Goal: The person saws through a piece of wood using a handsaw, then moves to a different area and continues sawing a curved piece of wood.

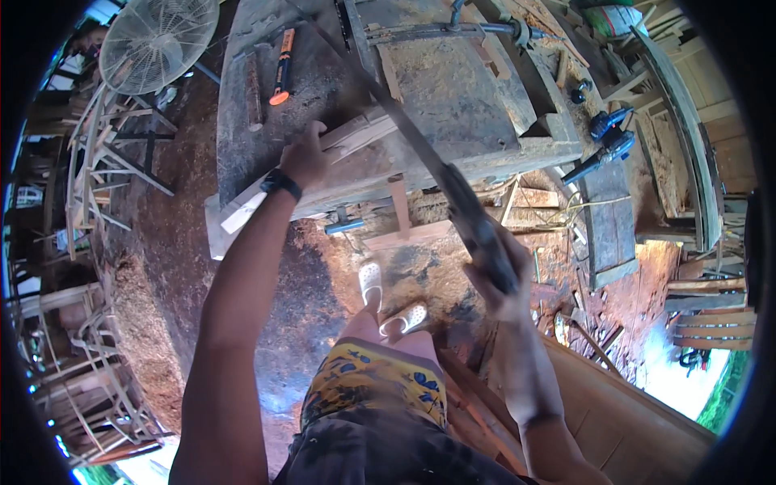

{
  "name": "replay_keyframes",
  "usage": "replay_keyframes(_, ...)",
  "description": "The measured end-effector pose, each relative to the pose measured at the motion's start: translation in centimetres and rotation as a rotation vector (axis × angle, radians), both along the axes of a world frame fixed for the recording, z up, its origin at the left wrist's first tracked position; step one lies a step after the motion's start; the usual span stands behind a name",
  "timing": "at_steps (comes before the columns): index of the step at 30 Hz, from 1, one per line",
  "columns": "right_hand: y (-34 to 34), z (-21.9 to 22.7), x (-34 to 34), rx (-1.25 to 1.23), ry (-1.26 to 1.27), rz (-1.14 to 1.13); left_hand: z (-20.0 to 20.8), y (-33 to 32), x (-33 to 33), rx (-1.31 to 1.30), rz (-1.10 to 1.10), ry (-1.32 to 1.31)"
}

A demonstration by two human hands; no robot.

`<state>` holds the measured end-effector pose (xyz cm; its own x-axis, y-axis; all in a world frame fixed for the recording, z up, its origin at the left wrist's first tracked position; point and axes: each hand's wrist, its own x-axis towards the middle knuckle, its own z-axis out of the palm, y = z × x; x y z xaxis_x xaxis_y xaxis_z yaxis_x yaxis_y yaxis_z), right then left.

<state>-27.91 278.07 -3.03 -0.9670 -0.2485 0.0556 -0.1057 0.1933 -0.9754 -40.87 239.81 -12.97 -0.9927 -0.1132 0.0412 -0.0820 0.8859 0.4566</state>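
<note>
My right hand [503, 271] grips the dark handle of a long handsaw [404, 129], its narrow blade running up and away to the left, over the workbench [453, 89]. The blade crosses above a pale strip of wood [360, 136] lying along the bench's near edge. My left hand [305, 158], with a dark watch at the wrist, is closed over this strip, left of the blade. Whether the teeth touch the wood I cannot tell. Beyond my left hand, a tool with an orange-and-black handle [283, 69] rests on the bench top.
A bar clamp [440, 32] lies across the bench's far side. Blue power tools [610, 145] sit at the right. A large round fan [159, 44] stands at far left, near stacked wooden frames [105, 162]. Sawdust and offcuts litter the floor; a wooden panel [622, 412] is at lower right.
</note>
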Motion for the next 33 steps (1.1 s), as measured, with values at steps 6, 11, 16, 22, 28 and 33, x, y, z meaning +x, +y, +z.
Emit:
replay_keyframes(6,2.9,0.9,5.3,-0.041,0.068,-0.087,-0.2,-2.5,-1.1,0.018,-0.199,-0.089)
replay_keyframes(11,1.7,0.6,9.4,-0.185,-0.036,-0.199,-0.1,0.9,-2.2,-0.025,-0.236,0.289)
replay_keyframes(16,0.6,0.2,11.8,-0.243,0.016,-0.247,0.2,3.1,-3.8,-0.116,-0.276,0.037)
replay_keyframes(22,-0.5,0.1,12.4,-0.215,-0.026,-0.251,0.5,1.6,-3.0,0.298,-0.259,-0.097)
replay_keyframes(28,-2.4,-1.1,11.5,-0.199,-0.036,-0.249,0.6,2.1,-1.4,0.031,-0.159,-0.052)
replay_keyframes(33,-3.9,-2.5,10.3,-0.107,-0.083,-0.239,0.0,2.8,0.5,-0.118,-0.223,0.041)
